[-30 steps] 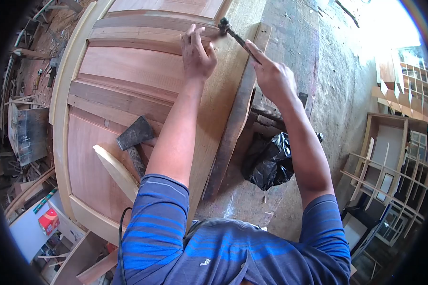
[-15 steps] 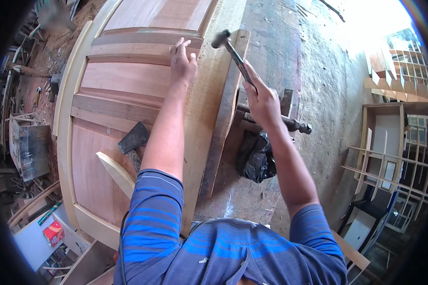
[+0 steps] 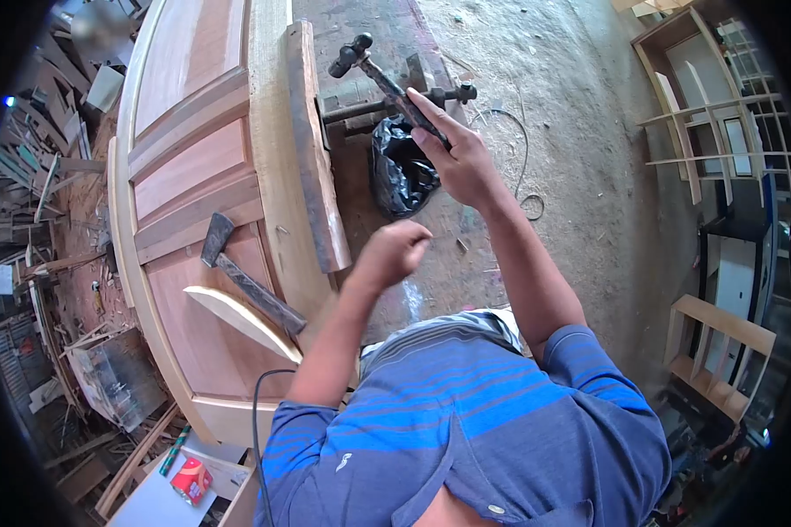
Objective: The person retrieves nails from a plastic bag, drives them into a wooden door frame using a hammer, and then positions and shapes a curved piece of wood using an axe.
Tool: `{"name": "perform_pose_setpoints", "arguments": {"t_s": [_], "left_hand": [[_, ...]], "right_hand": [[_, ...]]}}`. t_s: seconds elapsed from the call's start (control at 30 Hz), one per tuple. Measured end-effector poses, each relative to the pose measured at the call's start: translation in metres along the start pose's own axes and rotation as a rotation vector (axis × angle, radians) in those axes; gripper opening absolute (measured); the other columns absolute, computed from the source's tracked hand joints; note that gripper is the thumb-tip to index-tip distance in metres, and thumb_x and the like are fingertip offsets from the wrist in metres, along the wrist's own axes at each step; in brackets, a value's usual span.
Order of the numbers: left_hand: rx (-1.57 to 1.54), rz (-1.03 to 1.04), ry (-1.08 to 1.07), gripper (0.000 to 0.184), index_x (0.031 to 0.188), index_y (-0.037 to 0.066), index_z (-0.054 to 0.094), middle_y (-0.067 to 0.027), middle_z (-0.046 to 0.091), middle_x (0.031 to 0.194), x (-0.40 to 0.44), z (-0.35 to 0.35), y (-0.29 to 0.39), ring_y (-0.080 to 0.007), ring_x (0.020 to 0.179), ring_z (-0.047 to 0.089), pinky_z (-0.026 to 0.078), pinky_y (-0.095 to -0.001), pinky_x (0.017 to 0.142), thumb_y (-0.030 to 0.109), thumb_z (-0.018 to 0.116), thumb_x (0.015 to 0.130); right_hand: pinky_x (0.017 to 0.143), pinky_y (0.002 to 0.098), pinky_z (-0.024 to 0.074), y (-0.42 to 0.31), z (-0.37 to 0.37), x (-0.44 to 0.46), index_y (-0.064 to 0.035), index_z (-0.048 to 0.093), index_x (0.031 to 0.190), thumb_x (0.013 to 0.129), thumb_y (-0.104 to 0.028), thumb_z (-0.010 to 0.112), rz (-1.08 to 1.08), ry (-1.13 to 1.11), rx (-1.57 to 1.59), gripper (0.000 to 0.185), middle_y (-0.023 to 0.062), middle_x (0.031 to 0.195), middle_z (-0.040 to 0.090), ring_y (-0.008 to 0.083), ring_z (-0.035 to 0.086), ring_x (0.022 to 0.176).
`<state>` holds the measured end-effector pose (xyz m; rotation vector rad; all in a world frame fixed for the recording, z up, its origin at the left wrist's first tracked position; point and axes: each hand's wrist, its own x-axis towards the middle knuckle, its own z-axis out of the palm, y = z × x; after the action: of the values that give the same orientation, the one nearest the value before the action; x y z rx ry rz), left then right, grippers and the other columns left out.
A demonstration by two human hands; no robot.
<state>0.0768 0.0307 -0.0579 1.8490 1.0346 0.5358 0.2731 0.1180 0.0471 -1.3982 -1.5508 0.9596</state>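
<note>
Under the tools, lying flat: a broad panelled wooden door (image 3: 198, 167), pale along the edges, pinkish in the panels. Directly on it, an axe (image 3: 259, 291), head toward the far end, and just beside the handle a curved pale piece of wood (image 3: 240, 312). Farther right, concrete floor (image 3: 580, 149) with a thin, looped cable (image 3: 526, 145). At lower left, a white surface (image 3: 154, 502) bearing a red packet (image 3: 192, 480).

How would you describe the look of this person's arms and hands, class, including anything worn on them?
The left hand and right hand are bare, with no gloves, and no watch or bracelet shows. The forearms are uncovered too. The left sleeve and right sleeve are short, dark greyish blue with brighter blue stripes.
</note>
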Motion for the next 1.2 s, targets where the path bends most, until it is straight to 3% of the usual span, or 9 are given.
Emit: {"name": "perform_pose_setpoints", "arguments": {"t_s": [0.27,0.47,0.6,0.63,0.7,0.77,0.83,1.03,1.2], "left_hand": [[0.771,0.181,-0.162,0.016,0.107,0.008,0.073,-0.0094,0.072,0.112,0.021,0.139,-0.023,-0.028,0.115,0.069,0.058,-0.0441,0.098,0.017,0.063,0.099],[0.671,0.124,-0.062,0.011,0.104,0.007,0.07,-0.0114,0.071,0.107,0.029,0.137,-0.016,-0.0318,0.11,0.071,0.057,-0.0471,0.095,0.014,0.065,0.099],[0.057,0.004,0.24,0.026,0.123,0.008,0.069,-0.0195,0.074,0.11,0.03,0.03,0.046,-0.0381,0.106,0.073,0.059,-0.0498,0.094,0.005,0.072,0.098],[0.149,0.12,0.426,0.028,0.129,0.01,0.072,-0.0184,0.075,0.115,0.031,0.005,0.042,-0.0361,0.108,0.074,0.06,-0.0475,0.092,0.008,0.071,0.101],[0.193,-0.034,0.559,0.032,0.137,0.01,0.073,-0.0147,0.078,0.12,0.028,-0.064,0.045,-0.0296,0.104,0.076,0.061,-0.0398,0.093,0.014,0.07,0.105],[0.019,0.015,0.841,0.023,0.126,0.006,0.077,-0.0138,0.081,0.111,0.037,-0.115,-0.007,-0.021,0.093,0.075,0.061,-0.0366,0.086,0.018,0.073,0.106],[0.028,-0.157,0.96,0.019,0.118,0.006,0.078,-0.0129,0.081,0.102,0.046,-0.169,-0.057,-0.0252,0.094,0.079,0.062,-0.0388,0.082,0.019,0.073,0.105],[0.11,-0.15,1.11,0.02,0.12,0.005,0.08,-0.0111,0.085,0.1,0.1,-0.264,-0.171,-0.0186,0.09,0.082,0.063,-0.0348,0.079,0.02,0.076,0.106],[0.152,-0.056,1.136,0.019,0.117,0.006,0.081,-0.0123,0.085,0.104,0.152,-0.298,-0.221,-0.0221,0.092,0.083,0.063,-0.0359,0.079,0.021,0.078,0.105]], "right_hand": [[0.118,0.0331,0.0446,0.004,-0.04,-0.041,-0.0164,0.052,0.168,0.112,-0.018,0.066,0.017,-0.1,0.094,0.058,0.0141,0.153,0.07,0.0179,0.063,0.14],[0.124,0.0332,0.039,0.02,-0.04,-0.04,-0.0118,0.049,0.169,0.113,-0.017,0.064,-0.023,-0.174,0.15,0.059,0.0133,0.162,0.063,0.0184,0.055,0.149],[0.124,0.0327,0.0376,0.022,-0.036,-0.032,-0.0105,0.048,0.17,0.114,-0.018,0.064,-0.032,-0.212,0.155,0.059,0.0107,0.164,0.061,0.0168,0.053,0.149],[0.124,0.0325,0.0377,0.021,-0.034,-0.029,-0.0106,0.048,0.17,0.114,-0.018,0.064,-0.027,-0.215,0.167,0.059,0.0103,0.163,0.061,0.0166,0.053,0.148],[0.123,0.0315,0.038,0.02,-0.026,-0.017,-0.0106,0.047,0.171,0.114,-0.018,0.063,0.005,-0.227,0.175,0.059,0.0083,0.161,0.063,0.0158,0.055,0.146],[0.123,0.0313,0.0382,0.018,-0.013,-0.004,-0.0107,0.047,0.171,0.114,-0.017,0.063,-0.005,-0.219,0.161,0.059,0.0076,0.16,0.064,0.0151,0.055,0.144],[0.12,0.0337,0.0438,0.021,0.005,0.012,-0.018,0.051,0.169,0.112,-0.017,0.067,-0.028,-0.171,0.139,0.059,0.013,0.155,0.07,0.0187,0.061,0.143],[0.123,0.0362,0.043,0.013,0.058,0.068,-0.0176,0.052,0.168,0.111,-0.018,0.068,-0.05,-0.181,-0.073,0.059,0.0159,0.155,0.069,0.0234,0.061,0.147],[0.123,0.0368,0.0433,0.017,0.104,0.119,-0.015,0.053,0.167,0.112,-0.019,0.068,-0.059,-0.184,-0.164,0.057,0.0168,0.153,0.07,0.0251,0.062,0.146]]}}
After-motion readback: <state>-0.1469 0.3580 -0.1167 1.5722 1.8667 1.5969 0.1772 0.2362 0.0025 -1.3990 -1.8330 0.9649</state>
